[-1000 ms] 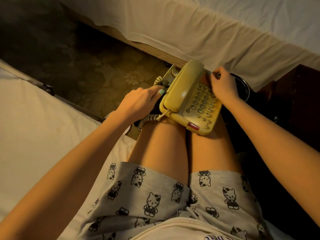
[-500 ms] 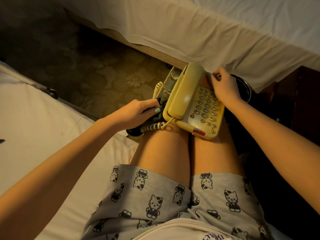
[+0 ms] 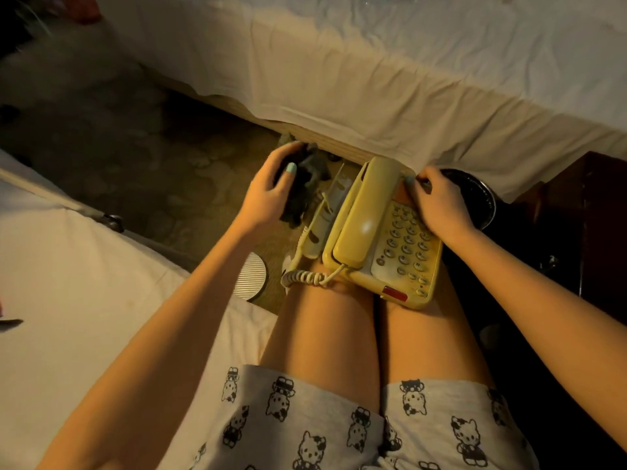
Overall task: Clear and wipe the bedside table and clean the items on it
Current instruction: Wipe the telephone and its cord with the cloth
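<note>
A yellow desk telephone [image 3: 383, 242] with its handset in the cradle rests on my knees, its coiled cord [image 3: 305, 276] hanging off the left side. My right hand [image 3: 437, 205] grips the phone's far right corner above the keypad. My left hand [image 3: 271, 191] is raised to the left of the phone, closed around a dark crumpled cloth [image 3: 302, 188], clear of the phone body. The dark wooden bedside table [image 3: 583, 225] stands at the right edge, its top mostly out of view.
A bed with a pale sheet [image 3: 373, 72] runs across the far side; another mattress [image 3: 68, 283] lies to my left. Patterned carpet [image 3: 135, 157] fills the gap. A round ribbed white object [image 3: 251, 276] sits by my left knee. A dark round dish [image 3: 475, 198] lies behind my right hand.
My left hand has lifted the dark cloth away from the phone's left side, up and toward the far bed. My right hand has kept its grip on the phone.
</note>
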A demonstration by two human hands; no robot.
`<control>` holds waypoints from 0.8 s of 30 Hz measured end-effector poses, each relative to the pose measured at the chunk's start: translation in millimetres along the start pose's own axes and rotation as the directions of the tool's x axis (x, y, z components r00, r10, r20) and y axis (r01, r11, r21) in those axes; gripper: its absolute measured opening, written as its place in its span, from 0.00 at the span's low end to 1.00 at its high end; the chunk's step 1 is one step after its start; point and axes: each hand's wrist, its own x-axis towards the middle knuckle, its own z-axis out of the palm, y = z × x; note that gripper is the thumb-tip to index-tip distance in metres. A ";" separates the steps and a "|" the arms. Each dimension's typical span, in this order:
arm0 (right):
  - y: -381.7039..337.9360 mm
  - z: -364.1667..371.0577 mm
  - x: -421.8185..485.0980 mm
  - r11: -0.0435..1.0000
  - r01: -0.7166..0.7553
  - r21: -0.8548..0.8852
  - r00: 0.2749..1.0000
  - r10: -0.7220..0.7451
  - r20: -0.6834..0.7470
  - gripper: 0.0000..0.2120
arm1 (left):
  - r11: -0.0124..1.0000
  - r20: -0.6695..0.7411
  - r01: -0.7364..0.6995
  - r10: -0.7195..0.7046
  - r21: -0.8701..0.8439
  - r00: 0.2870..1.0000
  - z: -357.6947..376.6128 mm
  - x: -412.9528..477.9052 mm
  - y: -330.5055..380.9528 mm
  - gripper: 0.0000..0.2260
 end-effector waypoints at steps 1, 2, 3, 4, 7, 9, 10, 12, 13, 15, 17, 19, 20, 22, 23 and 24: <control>0.3 -0.4 0.0 1.000 -0.006 -0.003 1.000 0.006 -0.004 0.15 | 0.997 0.034 0.050 -0.048 -0.064 0.998 8.2 1.3 -1.5 0.14; 0.9 -1.0 0.1 1.000 -0.012 -0.010 1.000 0.012 -0.009 0.14 | 0.989 0.065 0.111 -0.106 -0.095 0.992 15.7 2.3 -2.9 0.14; 2.1 -1.5 0.4 1.000 -0.016 -0.022 1.000 0.016 -0.013 0.14 | 0.976 0.089 0.188 -0.178 -0.114 0.980 20.5 2.6 -5.2 0.13; 3.1 -1.8 0.8 0.999 -0.019 -0.032 1.000 0.019 -0.017 0.13 | 0.950 0.117 0.265 -0.248 -0.165 0.962 22.3 2.0 -6.7 0.14; 2.5 -4.0 2.6 0.998 -0.018 -0.056 0.999 0.017 -0.031 0.13 | 0.851 0.224 0.426 -0.370 -0.308 0.902 15.7 0.2 -5.2 0.16; -0.3 -4.8 3.1 0.998 -0.010 -0.059 0.999 0.008 -0.031 0.12 | 0.902 0.282 0.406 -0.355 -0.146 0.891 10.4 -3.2 -3.0 0.14; -1.2 -4.6 3.2 0.998 -0.004 -0.057 0.999 0.002 -0.032 0.12 | 0.921 0.302 0.378 -0.335 -0.093 0.892 10.1 -6.8 -3.4 0.13; -1.3 -3.5 3.6 0.999 0.000 -0.051 1.000 -0.001 -0.031 0.12 | 0.932 0.308 0.350 -0.307 -0.095 0.901 13.0 -14.5 -1.5 0.11; -1.0 -2.5 4.0 0.999 -0.002 -0.051 1.000 0.001 -0.029 0.12 | 0.935 0.288 0.336 -0.293 -0.113 0.912 13.6 -17.0 -0.8 0.09; -1.4 -0.3 3.6 0.998 -0.009 -0.063 1.000 0.007 -0.027 0.12 | 0.959 0.250 0.266 -0.235 -0.099 0.939 11.1 -19.0 1.8 0.07; -3.7 0.3 3.3 0.996 -0.013 -0.093 1.000 0.011 -0.028 0.13 | 0.982 0.246 0.187 -0.172 -0.039 0.954 3.6 -17.4 2.0 0.05; -7.2 -1.3 5.7 0.980 0.005 -0.199 0.999 -0.015 -0.048 0.14 | 0.989 0.284 0.149 -0.148 0.018 0.947 -6.1 -15.6 1.7 0.08; -11.2 -3.4 6.5 0.963 0.041 -0.266 0.996 -0.062 -0.072 0.14 | 0.988 0.304 0.155 -0.155 0.024 0.940 -10.6 -16.1 1.5 0.08; -25.6 -8.4 7.6 0.950 0.155 -0.271 0.971 -0.197 -0.133 0.13 | 0.974 0.318 0.225 -0.207 -0.023 0.925 -16.5 -18.9 1.4 0.08; -36.8 -11.0 7.0 0.952 0.225 -0.208 0.956 -0.258 -0.143 0.12 | 0.955 0.307 0.289 -0.256 -0.066 0.917 -18.4 -20.6 0.5 0.08; -50.8 -12.9 5.3 0.947 0.292 -0.134 0.945 -0.307 -0.115 0.12 | 0.930 0.292 0.347 -0.302 -0.118 0.908 -19.3 -22.6 0.4 0.07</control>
